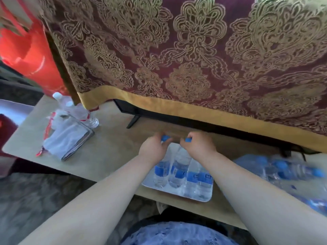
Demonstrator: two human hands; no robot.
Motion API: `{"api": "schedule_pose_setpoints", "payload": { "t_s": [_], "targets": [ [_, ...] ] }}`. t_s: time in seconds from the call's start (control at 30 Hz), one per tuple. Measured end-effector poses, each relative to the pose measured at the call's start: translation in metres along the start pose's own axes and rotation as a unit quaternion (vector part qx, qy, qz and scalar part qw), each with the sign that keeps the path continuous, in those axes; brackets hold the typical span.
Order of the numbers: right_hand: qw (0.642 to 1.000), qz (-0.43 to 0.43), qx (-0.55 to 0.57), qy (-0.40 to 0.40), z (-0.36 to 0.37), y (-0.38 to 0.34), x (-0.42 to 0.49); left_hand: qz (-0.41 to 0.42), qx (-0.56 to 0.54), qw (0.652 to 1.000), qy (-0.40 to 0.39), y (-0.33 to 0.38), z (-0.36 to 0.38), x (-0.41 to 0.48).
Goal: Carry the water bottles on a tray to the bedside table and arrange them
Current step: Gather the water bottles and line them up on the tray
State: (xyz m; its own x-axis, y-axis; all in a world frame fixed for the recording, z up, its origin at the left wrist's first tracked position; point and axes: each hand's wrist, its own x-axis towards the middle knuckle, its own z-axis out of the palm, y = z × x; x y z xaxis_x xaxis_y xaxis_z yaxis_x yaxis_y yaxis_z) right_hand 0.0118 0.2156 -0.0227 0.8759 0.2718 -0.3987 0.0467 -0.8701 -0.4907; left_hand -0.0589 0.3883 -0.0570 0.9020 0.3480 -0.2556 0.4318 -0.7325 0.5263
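Water bottles (pixel 178 167) stand crowded on the tray (pixel 206 198), near the table (pixel 115 138) edge. We note left hand (pixel 152 147) and right hand (pixel 200 147) each pinching a cap. In our judgement, lifting by the caps risks a slip that topples neighbours.

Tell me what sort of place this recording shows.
Probably a hotel or guest room: a wooden desk holds a tray of water bottles, a wrapped pack of more bottles beside it, and a cloth-draped television behind.
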Motion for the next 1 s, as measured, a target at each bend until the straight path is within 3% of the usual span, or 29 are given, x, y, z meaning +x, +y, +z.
{"api": "schedule_pose_setpoints", "payload": {
  "t_s": [0.2, 0.33, 0.5, 0.7, 0.87, 1.0],
  "targets": [
    [0.994, 0.095, 0.007, -0.054, 0.053, 0.011, 0.026, -0.064, 0.011, 0.995, -0.073, -0.026, 0.035, 0.024],
    [0.985, 0.152, 0.010, -0.084, 0.068, 0.021, 0.044, -0.057, 0.046, 0.994, -0.084, -0.023, 0.061, 0.038],
    [0.977, 0.186, 0.032, -0.102, 0.076, 0.034, 0.051, -0.074, 0.077, 0.978, -0.178, -0.026, 0.080, 0.045],
    [0.964, 0.174, 0.066, -0.188, 0.075, 0.051, 0.039, -0.084, 0.088, 0.968, -0.219, -0.033, 0.080, 0.029],
    [0.973, 0.114, 0.078, -0.185, 0.054, 0.066, 0.008, -0.046, 0.074, 0.986, -0.143, 0.010, 0.072, 0.009],
    [0.986, 0.056, 0.017, -0.157, 0.002, 0.091, -0.018, 0.007, 0.070, 0.987, -0.145, 0.077, 0.083, -0.009]
  ]
}}
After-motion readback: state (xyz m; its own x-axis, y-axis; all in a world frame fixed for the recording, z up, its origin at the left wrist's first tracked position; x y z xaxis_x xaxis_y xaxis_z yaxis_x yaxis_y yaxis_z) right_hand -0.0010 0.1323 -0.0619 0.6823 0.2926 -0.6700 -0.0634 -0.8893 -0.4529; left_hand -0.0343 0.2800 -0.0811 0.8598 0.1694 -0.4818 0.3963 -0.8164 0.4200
